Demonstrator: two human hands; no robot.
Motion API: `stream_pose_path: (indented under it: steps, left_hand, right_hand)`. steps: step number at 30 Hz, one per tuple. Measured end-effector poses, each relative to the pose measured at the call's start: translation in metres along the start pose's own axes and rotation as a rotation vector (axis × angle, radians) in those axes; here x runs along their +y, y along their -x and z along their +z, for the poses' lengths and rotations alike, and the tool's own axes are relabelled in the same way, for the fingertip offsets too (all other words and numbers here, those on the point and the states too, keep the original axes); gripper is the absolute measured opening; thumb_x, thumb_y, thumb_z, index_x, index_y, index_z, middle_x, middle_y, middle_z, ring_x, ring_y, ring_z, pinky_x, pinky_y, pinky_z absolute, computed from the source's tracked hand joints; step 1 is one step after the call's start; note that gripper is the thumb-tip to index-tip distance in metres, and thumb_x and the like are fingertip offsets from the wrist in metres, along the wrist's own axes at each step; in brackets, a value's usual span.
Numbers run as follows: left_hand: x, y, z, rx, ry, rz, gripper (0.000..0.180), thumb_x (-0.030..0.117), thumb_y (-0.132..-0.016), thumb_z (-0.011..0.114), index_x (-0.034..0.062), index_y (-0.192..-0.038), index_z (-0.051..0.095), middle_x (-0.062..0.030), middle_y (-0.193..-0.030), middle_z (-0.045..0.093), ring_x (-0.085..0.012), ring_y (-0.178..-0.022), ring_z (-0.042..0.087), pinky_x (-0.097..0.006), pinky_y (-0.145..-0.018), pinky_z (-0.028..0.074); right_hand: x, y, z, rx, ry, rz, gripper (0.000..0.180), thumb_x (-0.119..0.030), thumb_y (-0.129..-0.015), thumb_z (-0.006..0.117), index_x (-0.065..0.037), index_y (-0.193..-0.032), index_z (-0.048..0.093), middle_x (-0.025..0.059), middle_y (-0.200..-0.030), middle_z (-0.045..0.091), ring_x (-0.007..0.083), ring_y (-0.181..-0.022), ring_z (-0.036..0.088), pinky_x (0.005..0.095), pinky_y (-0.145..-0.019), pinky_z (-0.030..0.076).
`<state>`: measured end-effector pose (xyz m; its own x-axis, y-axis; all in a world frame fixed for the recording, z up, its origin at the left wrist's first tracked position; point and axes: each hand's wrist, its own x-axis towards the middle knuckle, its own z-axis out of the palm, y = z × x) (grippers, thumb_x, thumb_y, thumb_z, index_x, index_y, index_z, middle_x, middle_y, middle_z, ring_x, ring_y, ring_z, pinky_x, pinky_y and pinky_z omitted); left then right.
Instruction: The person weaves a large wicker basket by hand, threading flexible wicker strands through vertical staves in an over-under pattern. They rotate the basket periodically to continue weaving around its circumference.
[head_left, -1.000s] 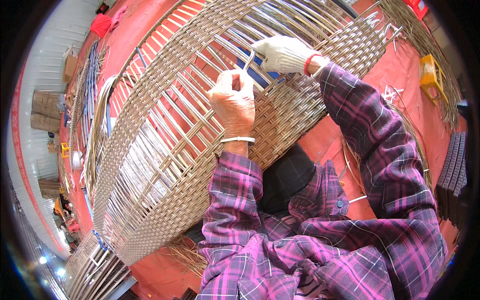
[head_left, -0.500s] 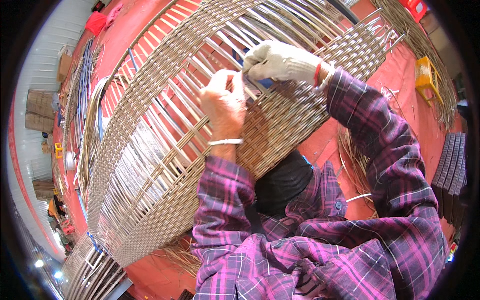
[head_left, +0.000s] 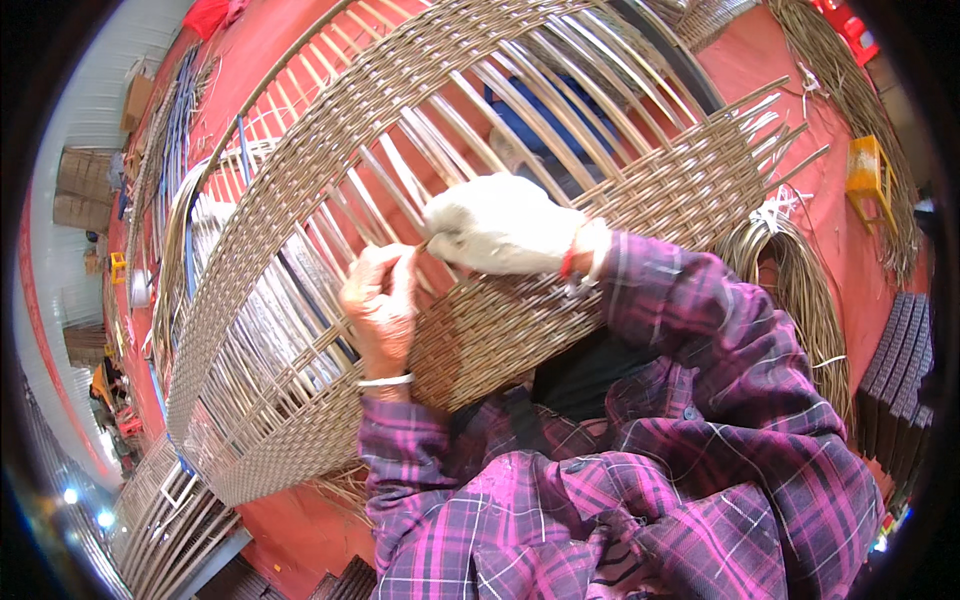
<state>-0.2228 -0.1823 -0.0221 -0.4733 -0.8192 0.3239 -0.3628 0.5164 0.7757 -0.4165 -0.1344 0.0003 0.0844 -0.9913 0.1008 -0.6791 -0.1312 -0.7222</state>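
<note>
One brown woven panel (head_left: pixel 500 325) beneath adjacent bare left hand (head_left: pixel 380 300) and gloved right hand (head_left: pixel 505 225), both curled closed; cannot tell around what.

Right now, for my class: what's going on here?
A person in a plaid shirt is working on a partly woven wicker panel. The bare left hand and gloved right hand are close together over the panel; any strand in their grip can't be made out. A bundle of strands lies on the red floor to the right.
</note>
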Motion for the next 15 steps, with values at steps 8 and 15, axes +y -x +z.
stream_pose_path:
  steps: [8, 15]
  left_hand:
    - [-0.006, 0.016, 0.031, 0.11, -0.26, 0.314, 0.024, 0.006, -0.079, 0.077, 0.0089, -0.102, 0.071, -0.0053, -0.1, 0.067, -0.0241, -0.09, 0.06, -0.038, -0.086, 0.043]
    - [0.01, -0.001, 0.037, 0.147, -0.353, 0.473, 0.027, 0.006, -0.084, 0.073, 0.008, -0.111, 0.07, -0.0072, -0.109, 0.068, -0.0239, -0.102, 0.061, -0.037, -0.092, 0.041]
  right_hand:
    - [0.045, 0.031, -0.045, -0.042, -0.034, -0.047, 0.013, -0.019, -0.087, 0.067, -0.008, -0.081, 0.068, 0.0094, -0.071, 0.065, 0.0254, -0.068, 0.065, 0.038, -0.068, 0.052]
    - [0.061, 0.06, -0.113, 0.059, 0.108, 0.422, 0.008, -0.011, -0.088, 0.063, -0.007, -0.092, 0.069, -0.0003, -0.071, 0.057, 0.0071, -0.069, 0.051, 0.0267, -0.068, 0.045]
